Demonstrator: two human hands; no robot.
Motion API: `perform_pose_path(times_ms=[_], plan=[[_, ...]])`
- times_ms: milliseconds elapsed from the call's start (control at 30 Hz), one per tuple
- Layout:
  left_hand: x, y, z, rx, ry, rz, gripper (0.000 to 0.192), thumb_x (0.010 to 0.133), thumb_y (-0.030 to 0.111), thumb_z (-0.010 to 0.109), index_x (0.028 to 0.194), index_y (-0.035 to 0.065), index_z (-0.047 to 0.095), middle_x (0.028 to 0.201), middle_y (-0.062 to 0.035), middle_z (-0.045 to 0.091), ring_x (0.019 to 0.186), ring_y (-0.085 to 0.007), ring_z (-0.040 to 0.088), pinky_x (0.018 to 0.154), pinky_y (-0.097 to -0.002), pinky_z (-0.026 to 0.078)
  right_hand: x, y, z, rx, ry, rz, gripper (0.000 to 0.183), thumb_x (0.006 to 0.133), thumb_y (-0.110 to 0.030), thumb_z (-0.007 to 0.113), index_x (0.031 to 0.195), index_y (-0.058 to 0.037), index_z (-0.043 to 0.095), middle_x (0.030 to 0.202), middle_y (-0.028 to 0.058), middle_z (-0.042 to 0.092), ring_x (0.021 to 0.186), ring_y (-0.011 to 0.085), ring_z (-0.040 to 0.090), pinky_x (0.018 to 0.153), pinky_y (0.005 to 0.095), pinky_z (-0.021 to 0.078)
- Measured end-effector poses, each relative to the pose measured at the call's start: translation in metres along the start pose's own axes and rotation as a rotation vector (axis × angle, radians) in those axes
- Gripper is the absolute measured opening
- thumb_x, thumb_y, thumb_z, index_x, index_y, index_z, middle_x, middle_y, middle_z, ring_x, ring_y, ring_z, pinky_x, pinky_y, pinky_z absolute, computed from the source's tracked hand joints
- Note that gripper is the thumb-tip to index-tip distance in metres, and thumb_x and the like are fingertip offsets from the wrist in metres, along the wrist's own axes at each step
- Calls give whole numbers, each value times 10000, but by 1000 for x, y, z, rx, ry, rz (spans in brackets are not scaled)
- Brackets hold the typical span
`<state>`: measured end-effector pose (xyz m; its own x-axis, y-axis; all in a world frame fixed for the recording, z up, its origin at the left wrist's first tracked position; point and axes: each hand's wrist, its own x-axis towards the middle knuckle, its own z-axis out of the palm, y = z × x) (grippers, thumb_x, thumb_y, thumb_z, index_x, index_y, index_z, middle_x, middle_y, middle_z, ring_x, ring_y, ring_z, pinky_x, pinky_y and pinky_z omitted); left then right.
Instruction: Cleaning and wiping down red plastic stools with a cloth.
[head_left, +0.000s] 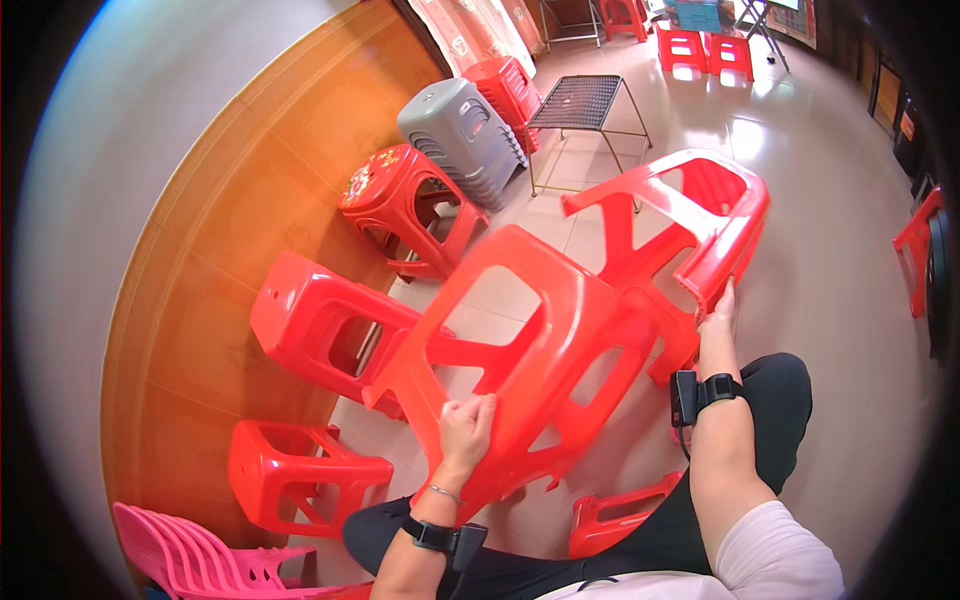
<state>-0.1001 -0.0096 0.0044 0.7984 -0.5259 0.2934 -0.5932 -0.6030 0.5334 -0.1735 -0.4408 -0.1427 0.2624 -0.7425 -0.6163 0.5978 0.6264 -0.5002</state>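
Note:
In front of my body, my left hand (466, 431) is closed on the frame of a red plastic stool (525, 409), tilted on its side with its open leg cutouts showing. My right hand (720, 307) grips the lower edge of a second red plastic stool (724, 255), which is tilted to the upper right. The two stools overlap in view, and I cannot tell whether they touch. My right fingers are partly hidden behind the second stool. Below them, near my legs, a low red plastic stool (600, 529) is partly covered by my trousers.
Along the orange-tiled wall stand red stools (285, 315), (259, 472), a floral-topped red stool (379, 176), a stack of grey stools (442, 112) and stacked red stools (499, 79). Stacked pink chairs (176, 551) fill the lower left. A black-topped metal-legged stool (577, 105) stands ahead.

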Motion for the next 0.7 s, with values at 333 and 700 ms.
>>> perform_pose_path(times_ms=[333, 700], plan=[[-4, -92, 58, -563, 447, -346, 437, 941, 323, 450, 704, -27, 559, 662, -150, 554, 650, -231, 481, 642, -386, 385, 12, -1, -10, -144, 372, 57, 453, 811, -583, 544, 1118, -250, 570, 1052, -42, 603, 745, 133, 523, 647, 299, 392], [-49, -176, 153, -438, 362, -374, 520, 950, 421, 295, 956, -14, 579, 857, -176, 639, 809, -306, 611, 690, -412, 447, 81, -60, -9, -279, 318, -467, 643, 862, -443, 556, 1296, 16, 440, 1303, 188, 473, 1157, 290, 508, 971, 454, 427]])
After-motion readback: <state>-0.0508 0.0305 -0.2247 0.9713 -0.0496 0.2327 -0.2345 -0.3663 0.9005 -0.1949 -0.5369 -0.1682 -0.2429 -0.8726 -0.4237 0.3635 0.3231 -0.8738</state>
